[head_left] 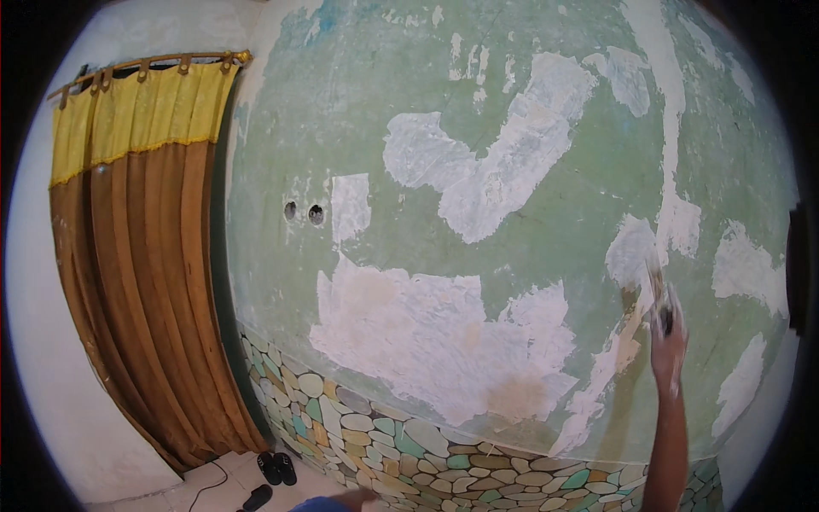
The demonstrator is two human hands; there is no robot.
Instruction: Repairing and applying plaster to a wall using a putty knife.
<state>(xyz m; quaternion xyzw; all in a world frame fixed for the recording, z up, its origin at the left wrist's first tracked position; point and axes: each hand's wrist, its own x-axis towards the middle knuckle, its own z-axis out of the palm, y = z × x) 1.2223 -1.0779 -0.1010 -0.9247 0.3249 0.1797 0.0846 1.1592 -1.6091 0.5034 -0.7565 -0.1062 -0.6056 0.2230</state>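
My right hand (670, 341) reaches up at the right, closed around a putty knife (655, 277) with a pale, motion-blurred blade. The blade points up along the green wall (597, 205), by a whitish filler patch (631, 249); whether it touches the wall I cannot tell. White smears show on my wrist. Below and left of the hand, a pale strip of filler (597, 384) runs down the wall. My left hand cannot be made out. Blue cloth (320, 504) and a bit of bare skin show at the lower edge.
Larger filler patches (409, 316) cover the wall's middle, with two round holes (316, 214) further left. A stone-patterned band (409, 439) runs along the wall's base. At left hangs a yellow-and-brown curtain (145, 230). Dark sandals (277, 468) and a cable (209, 485) lie on the floor.
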